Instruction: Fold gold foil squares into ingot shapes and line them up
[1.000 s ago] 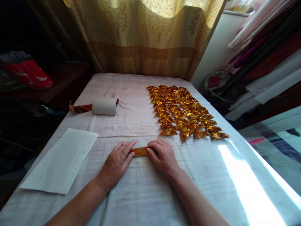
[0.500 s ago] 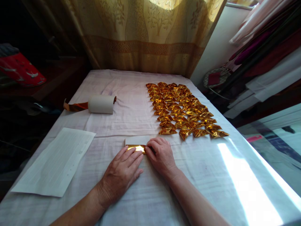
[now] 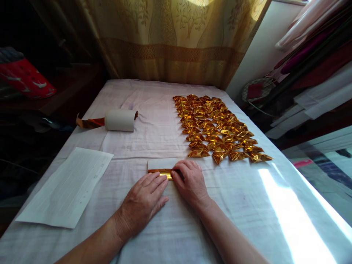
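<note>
Both hands, left hand [image 3: 143, 200] and right hand [image 3: 191, 181], lie flat, pressing a gold foil strip [image 3: 161, 172] onto the white-clothed table [image 3: 233, 205], gripping nothing. Bare cloth lies toward the near edge; folded gold pieces [image 3: 217, 128] crowd the far right by a curtain [image 3: 178, 40].

One view only, from a camera on the person's head, facing forward and down along the cloth-covered tabletop [image 3: 154, 91] toward the curtain [image 3: 176, 40] at its far end. It sits close above the left hand [image 3: 143, 201] and right hand [image 3: 191, 183], both forearms entering from the bottom edge.
</note>
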A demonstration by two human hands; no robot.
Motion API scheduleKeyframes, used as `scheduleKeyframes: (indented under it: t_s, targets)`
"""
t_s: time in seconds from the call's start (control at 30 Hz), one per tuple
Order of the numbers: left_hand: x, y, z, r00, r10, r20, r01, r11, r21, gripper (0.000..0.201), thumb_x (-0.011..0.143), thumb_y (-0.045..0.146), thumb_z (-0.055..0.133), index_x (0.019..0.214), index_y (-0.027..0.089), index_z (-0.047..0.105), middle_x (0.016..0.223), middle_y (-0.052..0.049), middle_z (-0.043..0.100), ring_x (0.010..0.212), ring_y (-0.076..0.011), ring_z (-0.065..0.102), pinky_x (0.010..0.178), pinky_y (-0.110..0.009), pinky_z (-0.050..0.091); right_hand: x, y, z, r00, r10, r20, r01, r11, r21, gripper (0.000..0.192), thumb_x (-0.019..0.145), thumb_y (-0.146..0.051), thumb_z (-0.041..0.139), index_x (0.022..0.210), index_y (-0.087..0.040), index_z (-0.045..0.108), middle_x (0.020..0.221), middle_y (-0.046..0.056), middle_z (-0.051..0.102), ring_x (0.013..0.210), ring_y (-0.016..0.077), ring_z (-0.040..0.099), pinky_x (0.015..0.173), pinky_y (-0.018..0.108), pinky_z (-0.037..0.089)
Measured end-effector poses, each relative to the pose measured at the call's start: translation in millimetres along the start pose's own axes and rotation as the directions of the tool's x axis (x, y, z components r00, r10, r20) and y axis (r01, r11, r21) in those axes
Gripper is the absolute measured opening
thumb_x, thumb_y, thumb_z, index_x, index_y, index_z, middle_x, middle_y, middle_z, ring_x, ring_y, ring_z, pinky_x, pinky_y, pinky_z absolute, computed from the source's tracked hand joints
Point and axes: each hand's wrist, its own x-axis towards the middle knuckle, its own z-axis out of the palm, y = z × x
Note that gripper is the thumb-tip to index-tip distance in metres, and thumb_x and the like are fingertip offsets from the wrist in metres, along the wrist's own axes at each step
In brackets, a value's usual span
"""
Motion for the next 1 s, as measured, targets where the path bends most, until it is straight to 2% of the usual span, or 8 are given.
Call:
scheduleKeyframes:
  t_s: [0.1, 0.23, 0.37, 0.5, 0.7, 0.83, 1.0]
  targets:
    - [-0.4, 0.4, 1.1, 1.000, -0.012, -0.014, 0.012, 1.000, -0.001, 0.038, 0.102, 0.034, 0.041, 0.126, 0.015, 0.062, 0.125, -0.009, 0.069, 0.119, -0.0240, 0.061, 0.105, -0.041, 0.048, -0.7, 1.4, 1.6, 1.000, 0.004, -0.009, -0.004, 1.000, -0.008, 0.004, 0.090, -0.023, 0.061, 0.091, -0.023, 0.065, 0.097, 0.005, 0.069, 0.093, 0.0234, 0.057, 0.084, 0.037, 0.039]
    - [-1.6, 0.7, 2.6, 0.999, -0.037, 0.000, 0.037, 0.999, -0.035, 0.037, 0.101, 0.033, 0.044, 0.128, 0.016, 0.062, 0.127, -0.010, 0.068, 0.121, -0.0248, 0.059, 0.105, -0.042, 0.047, -1.7, 3.4, 2.1, 0.999, 0.007, -0.033, -0.007, 1.000, -0.013, 0.012, 0.091, -0.023, 0.058, 0.102, -0.022, 0.063, 0.098, 0.006, 0.068, 0.094, 0.0239, 0.058, 0.084, 0.038, 0.041]
    - [-2.1, 0.5, 2.8, 0.999, -0.044, 0.014, 0.045, 0.997, -0.059, 0.037, 0.100, 0.032, 0.047, 0.129, 0.015, 0.061, 0.127, -0.010, 0.067, 0.122, -0.0247, 0.059, 0.106, -0.042, 0.047, -2.3, 2.1, -1.0, 0.999, -0.048, -0.008, 0.048, 0.999, 0.009, 0.005, 0.091, -0.022, 0.058, 0.090, -0.023, 0.063, 0.104, 0.005, 0.068, 0.097, 0.0222, 0.059, 0.084, 0.037, 0.040]
    - [-2.6, -0.5, 3.8, 0.998, -0.053, 0.016, 0.054, 0.996, -0.068, 0.038, 0.099, 0.032, 0.048, 0.131, 0.016, 0.060, 0.127, -0.011, 0.068, 0.120, -0.0247, 0.060, 0.106, -0.042, 0.047, -3.0, -2.1, -2.1, 0.997, -0.066, 0.027, 0.066, 0.998, -0.019, 0.008, 0.090, -0.029, 0.064, 0.083, -0.023, 0.063, 0.114, 0.007, 0.066, 0.107, 0.0240, 0.057, 0.090, 0.039, 0.039]
    - [-0.8, -0.2, 3.8, 0.998, -0.063, 0.011, 0.063, 0.995, -0.075, 0.036, 0.099, 0.032, 0.048, 0.128, 0.016, 0.062, 0.126, -0.011, 0.068, 0.119, -0.0246, 0.061, 0.105, -0.042, 0.048, -2.5, -3.6, -1.6, 0.999, -0.012, 0.053, 0.013, 1.000, -0.014, 0.008, 0.086, -0.028, 0.068, 0.084, -0.023, 0.062, 0.117, 0.008, 0.066, 0.112, 0.0257, 0.056, 0.093, 0.042, 0.038]
    - [1.9, -2.0, 0.8, 0.998, -0.053, 0.020, 0.054, 0.996, -0.066, 0.033, 0.100, 0.031, 0.046, 0.125, 0.017, 0.064, 0.123, -0.009, 0.070, 0.116, -0.0234, 0.063, 0.103, -0.041, 0.051, -2.3, 1.2, -4.8, 0.996, -0.024, 0.088, 0.022, 1.000, 0.020, 0.002, 0.087, -0.023, 0.067, 0.087, -0.024, 0.065, 0.119, 0.007, 0.066, 0.113, 0.0251, 0.057, 0.093, 0.042, 0.038]
    - [-1.6, -10.9, -2.3, 0.999, -0.042, 0.004, 0.042, 0.994, -0.104, 0.032, 0.101, 0.030, 0.045, 0.121, 0.018, 0.067, 0.119, -0.008, 0.072, 0.114, -0.0211, 0.065, 0.100, -0.037, 0.054, -3.1, 8.4, -7.0, 0.992, -0.033, 0.123, 0.027, 0.999, 0.046, 0.008, 0.086, -0.019, 0.064, 0.091, -0.025, 0.068, 0.121, 0.006, 0.066, 0.114, 0.0245, 0.058, 0.093, 0.041, 0.040]
